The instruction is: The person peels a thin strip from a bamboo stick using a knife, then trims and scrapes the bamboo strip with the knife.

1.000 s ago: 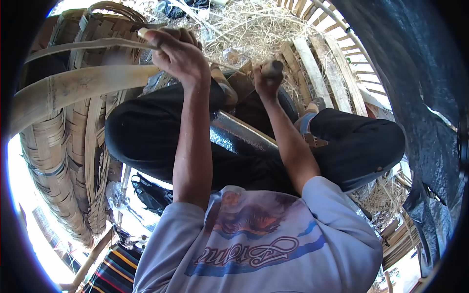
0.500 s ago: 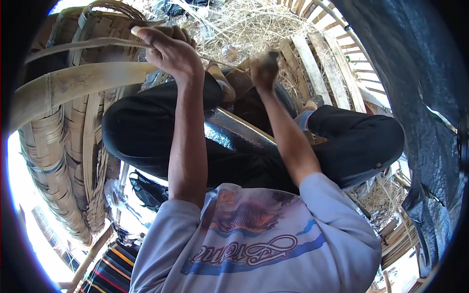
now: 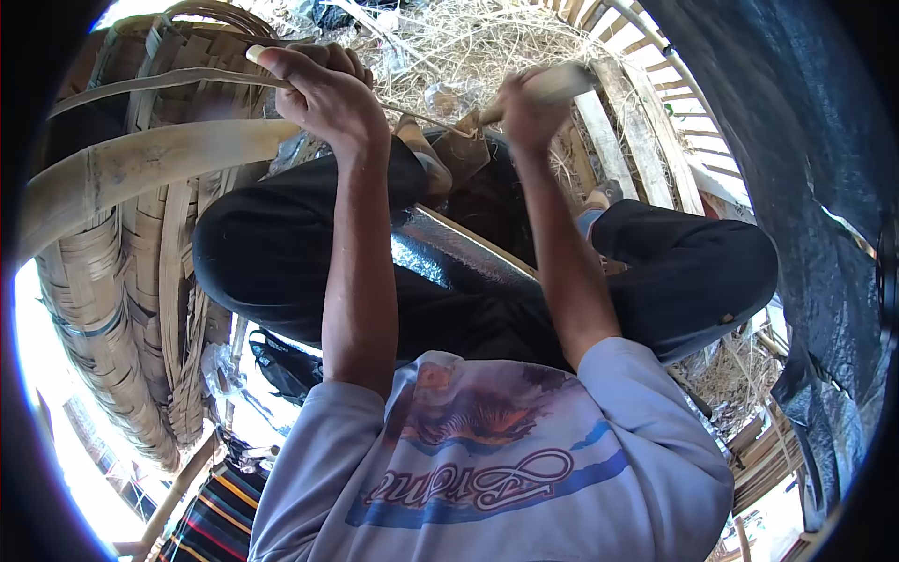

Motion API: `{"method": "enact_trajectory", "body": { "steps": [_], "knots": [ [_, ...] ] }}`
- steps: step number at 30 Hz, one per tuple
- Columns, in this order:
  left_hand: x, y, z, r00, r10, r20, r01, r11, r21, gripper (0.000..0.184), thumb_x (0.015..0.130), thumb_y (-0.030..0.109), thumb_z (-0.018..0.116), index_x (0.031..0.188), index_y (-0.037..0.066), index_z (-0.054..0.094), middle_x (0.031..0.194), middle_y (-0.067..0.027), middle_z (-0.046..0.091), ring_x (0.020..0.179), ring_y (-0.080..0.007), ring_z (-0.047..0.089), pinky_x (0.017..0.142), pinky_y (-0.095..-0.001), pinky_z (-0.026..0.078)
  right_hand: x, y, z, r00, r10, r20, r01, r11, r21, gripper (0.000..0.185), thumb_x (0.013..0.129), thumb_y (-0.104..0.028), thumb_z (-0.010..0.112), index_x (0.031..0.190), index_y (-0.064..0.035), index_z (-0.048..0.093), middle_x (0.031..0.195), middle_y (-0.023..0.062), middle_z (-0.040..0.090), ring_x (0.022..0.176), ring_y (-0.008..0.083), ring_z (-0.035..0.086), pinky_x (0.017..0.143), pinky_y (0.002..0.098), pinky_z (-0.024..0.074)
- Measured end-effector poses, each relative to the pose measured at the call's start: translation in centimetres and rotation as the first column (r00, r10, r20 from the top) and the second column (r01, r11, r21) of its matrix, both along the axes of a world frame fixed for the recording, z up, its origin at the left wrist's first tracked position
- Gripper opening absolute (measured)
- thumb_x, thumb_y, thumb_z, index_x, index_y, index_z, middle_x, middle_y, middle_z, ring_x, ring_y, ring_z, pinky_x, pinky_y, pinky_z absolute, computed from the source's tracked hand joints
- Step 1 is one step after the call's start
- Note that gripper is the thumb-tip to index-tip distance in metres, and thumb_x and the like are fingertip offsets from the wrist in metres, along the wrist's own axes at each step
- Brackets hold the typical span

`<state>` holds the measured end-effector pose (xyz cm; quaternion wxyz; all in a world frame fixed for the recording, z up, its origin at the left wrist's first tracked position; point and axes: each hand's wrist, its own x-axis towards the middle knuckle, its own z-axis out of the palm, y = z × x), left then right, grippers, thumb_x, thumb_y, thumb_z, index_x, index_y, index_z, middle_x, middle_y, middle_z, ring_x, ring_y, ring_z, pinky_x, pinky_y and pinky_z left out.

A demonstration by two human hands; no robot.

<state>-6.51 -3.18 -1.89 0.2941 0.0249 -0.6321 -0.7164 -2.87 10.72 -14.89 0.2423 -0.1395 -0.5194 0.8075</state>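
Observation:
My left hand (image 3: 332, 96) is closed round a thin bamboo strip (image 3: 178, 79) that runs off to the left and shows again as a narrow line to the right of the fist. My right hand (image 3: 535, 114) grips a wooden handle (image 3: 559, 83), blurred by motion. A wide brown blade (image 3: 464, 150) shows just below and left of that hand, near the strip's right end; whether it touches the strip I cannot tell. A thick bamboo piece (image 3: 159, 157) lies below the strip at the left.
Woven bamboo baskets (image 3: 98, 309) stand at the left. My crossed legs (image 3: 684, 272) frame a shiny flat piece (image 3: 459, 245). Beyond are wooden slats (image 3: 604, 136) and straw (image 3: 468, 47). A dark tarp (image 3: 796, 187) hangs at the right.
My right hand has swung and turned, so the handle now points right and the blade shows. My left hand has shifted slightly left with the strip.

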Motion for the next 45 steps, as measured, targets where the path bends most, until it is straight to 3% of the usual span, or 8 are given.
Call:
{"method": "enact_trajectory", "body": {
  "steps": [5,13,18,28,31,32,40,45],
  "knots": [
    [0.0,0.3,0.0,0.999,0.028,-0.025,-0.029,1.0,-0.013,0.055,0.098,0.054,0.022,0.058,0.016,0.022,0.042,0.0033,0.021,0.035,-0.0068,0.019,0.033,-0.0239,0.017,2.6,-1.1,-8.8,0.984,0.08,0.158,-0.143,0.883,0.448,0.012,0.071,-0.011,0.067,0.071,-0.0036,0.058,0.06,0.0021,0.061,0.056,0.0111,0.06,0.053,0.0277,0.0473],
    [1.0,1.8,1.3,1.0,0.007,-0.003,-0.007,1.0,-0.024,0.056,0.097,0.055,0.021,0.057,0.016,0.019,0.042,0.0029,0.02,0.036,-0.0071,0.02,0.034,-0.0245,0.017,3.0,-0.8,-9.4,0.979,0.075,0.189,-0.127,0.95,0.284,0.011,0.072,-0.002,0.066,0.079,-0.004,0.058,0.065,0.0008,0.059,0.06,0.0087,0.059,0.054,0.0253,0.048],
    [1.5,2.0,0.3,0.992,-0.029,-0.123,0.037,0.998,0.06,0.05,0.1,0.045,0.033,0.061,0.013,0.028,0.048,0.0046,0.025,0.041,-0.0043,0.019,0.037,-0.0207,0.019,3.4,-2.6,-6.6,0.985,0.061,0.159,-0.138,0.835,0.532,0.011,0.068,-0.012,0.065,0.074,-0.0041,0.06,0.061,0.0089,0.063,0.057,0.0187,0.065,0.055,0.0311,0.0505],
    [1.2,0.2,-0.4,0.998,0.059,-0.003,-0.059,0.998,-0.039,0.056,0.097,0.056,0.021,0.058,0.016,0.019,0.042,0.0019,0.021,0.035,-0.0077,0.022,0.032,-0.025,0.018,-1.8,0.4,4.9,0.974,0.027,-0.223,-0.01,0.997,0.079,0.014,0.081,0.009,0.059,0.085,-0.0015,0.05,0.06,0.0054,0.054,0.051,0.0131,0.055,0.047,0.0251,0.0453],
    [1.3,-0.4,0.0,0.999,0.046,0.022,-0.045,0.999,-0.024,0.057,0.096,0.057,0.022,0.059,0.015,0.02,0.042,0.002,0.02,0.036,-0.0079,0.021,0.032,-0.0252,0.017,-1.2,-1.4,-0.1,0.983,-0.09,-0.157,0.114,0.982,0.154,0.012,0.08,0.004,0.061,0.08,-0.0032,0.051,0.061,0.0049,0.054,0.051,0.0139,0.056,0.045,0.0282,0.0457],
    [1.7,-0.3,0.1,0.998,0.051,0.027,-0.05,0.998,-0.022,0.057,0.096,0.057,0.022,0.059,0.015,0.02,0.042,0.002,0.02,0.036,-0.0079,0.021,0.032,-0.0252,0.017,0.6,-1.8,-3.9,0.992,-0.092,-0.084,0.124,0.719,0.684,0.014,0.077,-0.006,0.067,0.075,-0.0047,0.053,0.062,0.003,0.056,0.053,0.0131,0.057,0.048,0.0288,0.0459],
    [1.0,-0.7,0.3,0.994,0.091,0.057,-0.093,0.995,0.033,0.056,0.095,0.06,0.025,0.06,0.015,0.021,0.043,0.0019,0.02,0.037,-0.0077,0.022,0.033,-0.024,0.014,-0.8,0.1,-9.8,0.989,-0.051,0.138,0.014,0.967,0.254,0.01,0.071,-0.007,0.064,0.069,-0.0048,0.054,0.063,0.0032,0.06,0.058,0.0123,0.059,0.054,0.027,0.0449],
    [1.1,-1.5,-0.1,0.999,0.054,-0.006,-0.054,0.997,-0.057,0.056,0.094,0.061,0.025,0.061,0.015,0.021,0.043,0.002,0.02,0.037,-0.0078,0.022,0.034,-0.0245,0.015,-3.2,0.3,3.5,0.991,0.0,-0.138,-0.003,1.0,-0.021,0.015,0.077,0.01,0.054,0.082,-0.0028,0.049,0.058,0.006,0.053,0.048,0.0135,0.053,0.044,0.0274,0.0433]
  ]
}}
